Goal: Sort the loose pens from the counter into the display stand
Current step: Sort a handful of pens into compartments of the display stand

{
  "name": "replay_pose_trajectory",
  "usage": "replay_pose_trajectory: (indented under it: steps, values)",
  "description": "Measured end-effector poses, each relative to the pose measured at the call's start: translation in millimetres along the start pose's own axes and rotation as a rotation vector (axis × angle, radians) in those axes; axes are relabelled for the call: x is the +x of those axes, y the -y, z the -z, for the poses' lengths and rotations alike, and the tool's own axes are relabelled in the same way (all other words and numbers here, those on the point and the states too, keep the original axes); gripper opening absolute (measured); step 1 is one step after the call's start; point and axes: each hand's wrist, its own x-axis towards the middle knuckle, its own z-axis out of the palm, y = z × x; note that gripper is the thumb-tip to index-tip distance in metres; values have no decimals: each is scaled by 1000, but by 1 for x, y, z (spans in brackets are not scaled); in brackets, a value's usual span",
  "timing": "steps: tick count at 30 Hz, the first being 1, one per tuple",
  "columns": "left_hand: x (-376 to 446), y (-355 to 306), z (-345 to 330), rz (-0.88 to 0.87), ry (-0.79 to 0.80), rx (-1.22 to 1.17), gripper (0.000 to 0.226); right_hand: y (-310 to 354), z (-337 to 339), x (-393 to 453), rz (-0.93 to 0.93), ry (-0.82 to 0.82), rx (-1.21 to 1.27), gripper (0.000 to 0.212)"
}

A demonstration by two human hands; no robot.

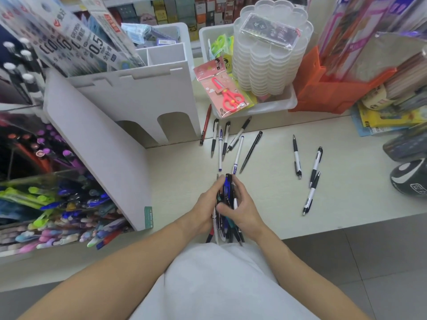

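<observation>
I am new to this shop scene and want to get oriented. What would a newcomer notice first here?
First, both hands, left and right, gripping a bundle of pens at the near edge of the counter. Beyond them, loose pens lie scattered on the counter. Further back, red scissors in a packet lean on a tray, beside a tall white stand on the left.

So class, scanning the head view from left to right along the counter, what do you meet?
Colourful pens in the display stand → white divider panel → red pen → bundle of pens held in both hands → three scattered pens → dark pouch.
</observation>
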Motion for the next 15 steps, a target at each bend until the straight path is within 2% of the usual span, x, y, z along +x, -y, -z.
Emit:
replay_pose_trajectory:
  steps: [2, 5, 6, 8, 10, 11, 13, 15]
  values:
    - [2, -5, -2, 24, -18, -14, 67, -2, -3, -2, 6, 7, -71, 90]
    - [-2, -6, 6, 77, 88, -49, 81, -4, -3, 0, 30, -109, -105, 67]
    - [-4, -4, 11, 76, 150, -43, 80, -5, -3, 1, 31, -163, -105, 58]
    - [-7, 6, 19, 61, 300, -6, 54, -7, -4, 1, 2, -261, -56, 41]
    - [-4, 18, 25, 35, 378, 88, 44, -8, -7, 1, -15, -302, -3, 23]
    - [-3, 21, 26, -14, 394, 156, 40, -7, -8, -1, -15, -295, 8, 20]
    - [-3, 22, 26, -132, 364, 326, 37, -3, -9, -7, -30, -236, 32, 32]
    - [-4, 23, 24, -185, 349, 432, 51, 1, -9, -13, -81, -131, 43, 38]
